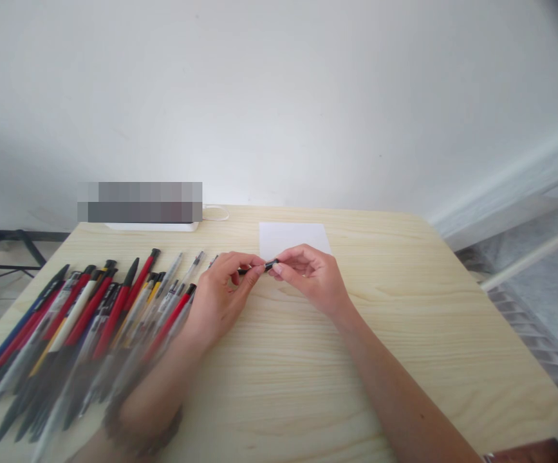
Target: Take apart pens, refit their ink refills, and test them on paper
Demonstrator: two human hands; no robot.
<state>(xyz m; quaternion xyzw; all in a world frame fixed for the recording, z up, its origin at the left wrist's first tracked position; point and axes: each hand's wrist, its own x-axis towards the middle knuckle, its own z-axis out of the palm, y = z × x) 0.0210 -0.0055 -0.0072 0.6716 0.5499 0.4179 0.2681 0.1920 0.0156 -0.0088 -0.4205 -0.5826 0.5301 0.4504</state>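
Over by the left edge of the surface (404,334) you've got a whole spread of pens (90,321) lying side by side, tips pointing toward the far edge. Looks like they're fanned like that so every colour shows at a glance: red, blue, black, clear, a bit of yellow. Your left forearm crosses over the near ends of that row, which is probably why they look smeared there.

Your left hand (218,296) sits just right of the row, fingers pinched shut on one end of a black pen (259,267). Your right hand (312,276) has its fingertips closed on the other end. The pen hangs level between the two, just above the surface around the middle and a bit toward the far edge. Gripping both ends like that keeps it steady, I'd say.

Just behind your right hand a white sheet of paper (293,236) lies flat near the far edge, close enough to reach easily.
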